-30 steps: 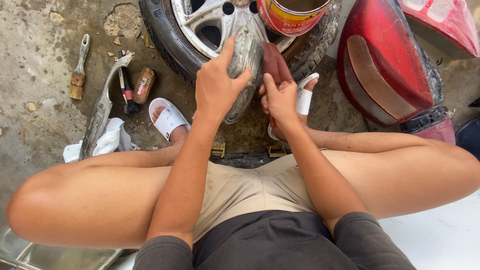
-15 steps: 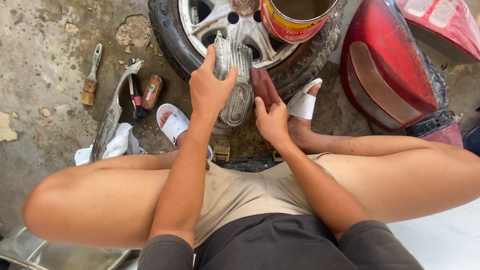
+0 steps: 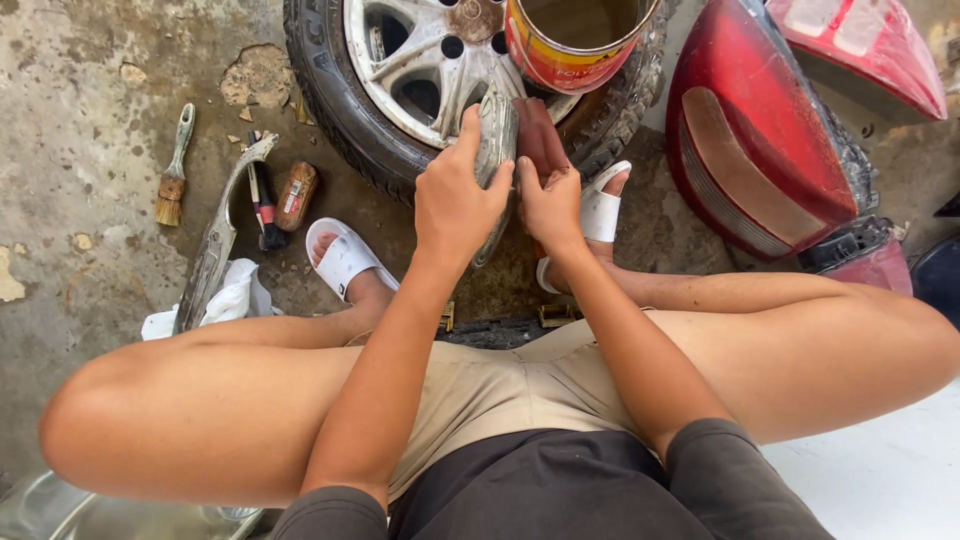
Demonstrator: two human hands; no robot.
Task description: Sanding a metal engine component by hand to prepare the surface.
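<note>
Both hands clenched: left hand (image 3: 455,205) gripping grey part (image 3: 495,150), right hand (image 3: 550,205) pressing brown sandpaper (image 3: 535,135) against it.

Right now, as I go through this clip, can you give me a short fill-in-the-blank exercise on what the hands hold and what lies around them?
1. The left hand grips a dusty grey curved part, and the right hand presses a reddish-brown ____ against it.
2. The red-and-yellow open can stands on a car ____.
3. The wooden-handled paintbrush lies on the ____ floor.

Missing words: sanding sheet; wheel; concrete
</note>
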